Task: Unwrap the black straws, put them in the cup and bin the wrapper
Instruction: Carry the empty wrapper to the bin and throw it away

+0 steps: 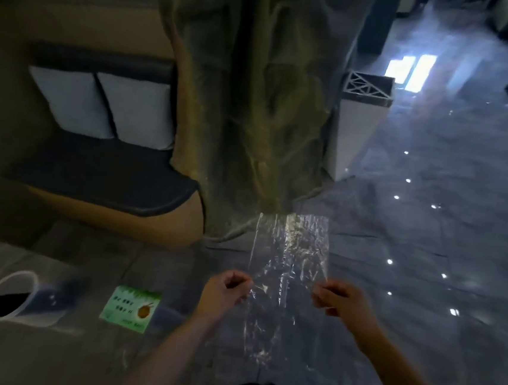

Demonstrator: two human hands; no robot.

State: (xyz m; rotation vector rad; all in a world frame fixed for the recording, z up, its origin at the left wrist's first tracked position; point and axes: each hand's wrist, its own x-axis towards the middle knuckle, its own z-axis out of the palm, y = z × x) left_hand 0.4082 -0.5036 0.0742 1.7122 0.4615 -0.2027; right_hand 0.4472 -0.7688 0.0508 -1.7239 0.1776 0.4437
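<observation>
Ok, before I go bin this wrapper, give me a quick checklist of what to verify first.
1. Wrapper held by both hands: ok, left hand and right hand each pinch an edge.
2. Wrapper emptied of straws: ok, it looks clear through.
3. Straws in the cup: cannot tell, no cup or straws in view.
4. Bin located: cannot tell; a white container stands ahead on the floor, its use unclear.
5. Path there: ok, the floor looks bare.
</observation>
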